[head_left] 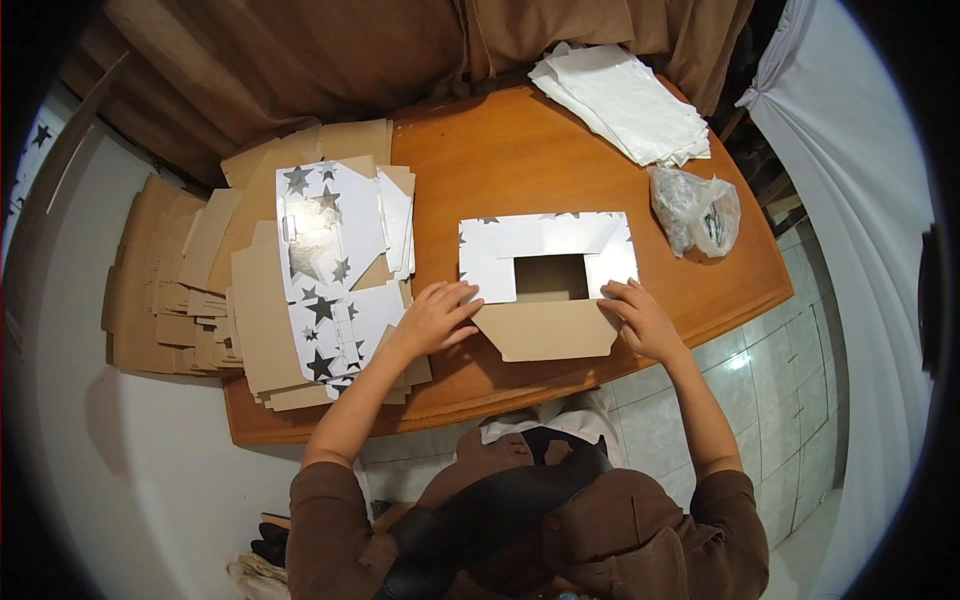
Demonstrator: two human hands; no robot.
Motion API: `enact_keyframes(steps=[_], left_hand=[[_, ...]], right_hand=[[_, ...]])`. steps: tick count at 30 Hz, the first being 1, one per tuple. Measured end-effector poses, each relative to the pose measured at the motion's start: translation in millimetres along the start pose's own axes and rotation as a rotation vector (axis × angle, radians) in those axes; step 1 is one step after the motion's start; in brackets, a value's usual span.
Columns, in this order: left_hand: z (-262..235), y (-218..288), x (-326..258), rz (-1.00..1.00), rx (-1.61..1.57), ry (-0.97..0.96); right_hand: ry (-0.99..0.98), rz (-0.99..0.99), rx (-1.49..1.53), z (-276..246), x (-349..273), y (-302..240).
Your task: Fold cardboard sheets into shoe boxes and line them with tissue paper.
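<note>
Left hand (435, 318) and right hand (641, 318) flat, fingers spread, pressing near corners of flattened star-printed box (545, 265) lying between them

One half-folded box (546, 270), one clear plastic bag (695, 210), two stacks: flat cartons (320, 260), white sheets (625, 100).

Both forearms come up from the lower edge, bare below brown sleeves pushed to the elbow, and angle inward toward each other. The left hand (435, 315) lies palm down, fingers spread and pointing right, wrist nearly straight. The right hand (643, 318) mirrors it, palm down, fingers stretched toward the left and slightly curled at the tips. Neither hand closes a grip; both press flat.
</note>
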State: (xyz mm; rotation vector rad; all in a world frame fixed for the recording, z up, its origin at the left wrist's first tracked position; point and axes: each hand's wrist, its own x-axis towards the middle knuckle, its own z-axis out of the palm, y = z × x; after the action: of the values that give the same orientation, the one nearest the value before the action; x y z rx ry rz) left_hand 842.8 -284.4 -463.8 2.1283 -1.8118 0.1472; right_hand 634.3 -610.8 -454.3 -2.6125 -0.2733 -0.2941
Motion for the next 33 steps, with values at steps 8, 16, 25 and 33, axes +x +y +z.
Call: enact_keyframes(steps=[8,16,25,33], left_hand=[[12,13,2,0.028,0.028,0.153],[33,12,19,-0.222,-0.098,0.303],[31,23,49,-0.206,0.168,0.437],[49,27,46,-0.186,0.034,0.152]], right_hand=[[0.059,0.011,-0.052,8,-3,-5],[0.554,0.335,0.164,47,9,2],[0.350,0.302,-0.397,52,33,-15],[0.255,0.318,-0.489,64,29,-12]])
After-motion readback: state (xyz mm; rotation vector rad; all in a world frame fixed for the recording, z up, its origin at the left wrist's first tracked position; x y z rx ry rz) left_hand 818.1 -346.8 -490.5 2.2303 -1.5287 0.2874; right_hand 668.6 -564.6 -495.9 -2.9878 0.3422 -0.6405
